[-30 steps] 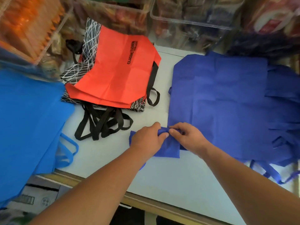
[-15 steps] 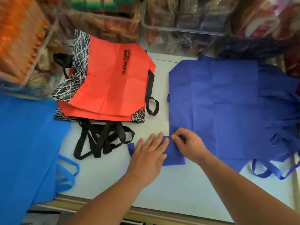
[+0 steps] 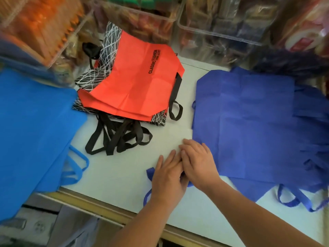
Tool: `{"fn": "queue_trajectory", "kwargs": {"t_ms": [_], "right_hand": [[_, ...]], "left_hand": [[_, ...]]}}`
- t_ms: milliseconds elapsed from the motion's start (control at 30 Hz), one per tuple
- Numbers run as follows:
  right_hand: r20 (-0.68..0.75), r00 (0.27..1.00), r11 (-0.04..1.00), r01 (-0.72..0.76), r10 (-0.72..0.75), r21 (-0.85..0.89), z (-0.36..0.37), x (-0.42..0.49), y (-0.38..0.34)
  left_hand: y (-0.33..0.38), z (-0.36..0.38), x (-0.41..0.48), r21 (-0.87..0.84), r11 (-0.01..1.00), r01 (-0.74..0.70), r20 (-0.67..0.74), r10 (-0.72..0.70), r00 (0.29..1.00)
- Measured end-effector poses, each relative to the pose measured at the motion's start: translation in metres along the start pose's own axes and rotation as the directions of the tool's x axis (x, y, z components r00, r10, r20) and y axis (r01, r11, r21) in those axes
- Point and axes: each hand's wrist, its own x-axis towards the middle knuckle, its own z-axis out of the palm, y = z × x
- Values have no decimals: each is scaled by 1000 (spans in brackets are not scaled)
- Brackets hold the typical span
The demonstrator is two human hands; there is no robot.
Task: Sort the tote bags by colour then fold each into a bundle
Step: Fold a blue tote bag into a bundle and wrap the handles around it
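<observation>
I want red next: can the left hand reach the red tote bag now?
Probably yes: the left hand presses flat, gripping nothing, and only bare table separates it from the red tote bag.

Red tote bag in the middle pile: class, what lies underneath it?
A second red layer peeks out at its near edge, over black-and-white patterned bags. Black handles trail out in front. How many bags lie beneath is covered.

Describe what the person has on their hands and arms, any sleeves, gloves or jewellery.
The left hand and right hand are bare: no gloves, rings or bracelets show. No watch or band shows at either wrist. The forearms are uncovered as well, with no sleeve in view up to the picture's edge.
</observation>
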Motion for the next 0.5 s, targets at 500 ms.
{"fn": "queue_trajectory", "kwargs": {"t_ms": [500], "right_hand": [[97,990,936,129,-103,-326,10,-13,15]], "left_hand": [[-45,-47,-39,110,985,-131,180,110,977]]}}
